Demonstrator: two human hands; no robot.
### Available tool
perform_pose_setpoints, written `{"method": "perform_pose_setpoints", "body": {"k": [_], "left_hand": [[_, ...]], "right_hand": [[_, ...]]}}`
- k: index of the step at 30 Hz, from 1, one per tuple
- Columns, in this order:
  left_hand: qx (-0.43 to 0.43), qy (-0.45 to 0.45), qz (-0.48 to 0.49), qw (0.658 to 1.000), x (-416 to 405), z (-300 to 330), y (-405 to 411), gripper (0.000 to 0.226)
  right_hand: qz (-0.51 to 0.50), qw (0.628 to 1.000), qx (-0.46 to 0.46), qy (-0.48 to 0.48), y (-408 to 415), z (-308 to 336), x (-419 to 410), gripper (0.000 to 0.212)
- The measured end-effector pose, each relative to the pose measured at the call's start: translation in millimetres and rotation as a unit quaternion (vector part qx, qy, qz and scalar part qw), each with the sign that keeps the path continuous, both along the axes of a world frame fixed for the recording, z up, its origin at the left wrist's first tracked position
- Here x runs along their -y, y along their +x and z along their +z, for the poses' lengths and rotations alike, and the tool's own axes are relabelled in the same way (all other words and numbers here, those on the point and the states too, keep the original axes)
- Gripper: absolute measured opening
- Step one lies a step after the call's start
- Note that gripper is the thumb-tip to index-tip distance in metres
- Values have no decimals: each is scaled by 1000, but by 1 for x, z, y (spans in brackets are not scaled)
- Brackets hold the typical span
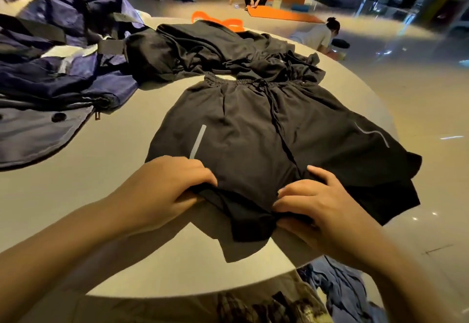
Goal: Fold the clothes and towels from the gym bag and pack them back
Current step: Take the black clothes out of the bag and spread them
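We gripped the near hem of the black shorts (256, 129) with our left hand (167, 188) and right hand (319, 205), apparently readying a fold. They lay flat on the counter (106, 160), the gym bag (55, 68) at far left.

Dim, warm light; small glare spots on the glossy floor (418, 216) at right; edges bend and blur, far background soft.
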State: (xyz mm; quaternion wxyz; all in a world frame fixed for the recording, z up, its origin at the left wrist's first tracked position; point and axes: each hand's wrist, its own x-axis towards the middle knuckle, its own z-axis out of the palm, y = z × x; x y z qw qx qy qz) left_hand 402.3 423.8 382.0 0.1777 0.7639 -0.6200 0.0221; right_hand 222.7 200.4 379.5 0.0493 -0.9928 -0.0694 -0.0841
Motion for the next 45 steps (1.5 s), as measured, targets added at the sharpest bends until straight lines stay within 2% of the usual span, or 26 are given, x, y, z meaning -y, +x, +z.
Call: {"method": "perform_pose_setpoints", "body": {"k": [3,4,6,7,8,9,11,13,16,18,21,23,24,25,27,29,31,33,35,37,39,41,43,45], "left_hand": [[-155,-17,44,987,11,20,15,14],[-190,-31,50,980,17,27,22,20],[-302,-71,54,949,31,40,37,24],[-356,-79,61,929,39,45,45,20],[-382,-71,70,919,47,49,54,17],[-370,-47,79,924,56,50,63,13],[-287,2,104,952,72,43,78,11],[-226,-6,139,964,81,32,87,12],[-204,-33,175,963,79,24,85,20],[-189,-56,170,965,64,22,75,29],[-141,-117,170,968,23,14,40,48],[-127,-123,203,963,3,4,19,53],[-92,-119,215,965,-1,-2,14,51],[-47,-114,216,968,-1,-8,13,48],[-9,-118,211,970,2,-15,15,39],[-15,-120,192,974,3,-13,23,32],[-20,-135,189,972,1,-3,33,26],[-44,-159,223,961,-1,14,45,25],[-62,-164,258,950,-4,26,53,25],[-52,-169,278,944,-7,31,58,23],[-57,-169,297,938,-10,25,62,20],[-114,-178,318,924,-13,15,65,18],[-200,-211,338,895,-14,7,68,21],[-292,-251,338,859,-11,7,68,23]], "right_hand": [[9,995,94,30,14,19,-1,27],[0,993,97,66,19,31,1,28],[-40,980,51,186,31,57,10,24],[-63,965,17,253,39,66,18,15],[-90,941,-19,325,49,70,30,8],[-118,914,-44,386,61,69,43,7],[-171,879,-76,439,85,60,63,9],[-199,886,-91,408,102,45,75,11],[-234,893,-95,373,115,32,86,15],[-254,906,-64,331,114,31,90,15],[-281,930,78,223,90,39,82,13],[-214,938,202,185,62,46,56,15],[-152,949,229,153,49,48,39,17],[-92,967,218,95,38,45,24,21],[-15,989,132,-64,25,22,9,34],[-37,986,47,-158,18,0,21,40],[-90,983,6,-160,13,-6,44,43],[-112,987,11,-117,8,-8,66,41],[-110,993,26,-14,7,-4,76,32],[-122,987,4,104,7,1,80,35],[-120,980,-5,158,6,4,81,41],[-118,984,19,130,4,1,82,50],[-99,992,72,32,5,-8,78,58],[-99,989,107,-37,9,-15,73,53]]}}
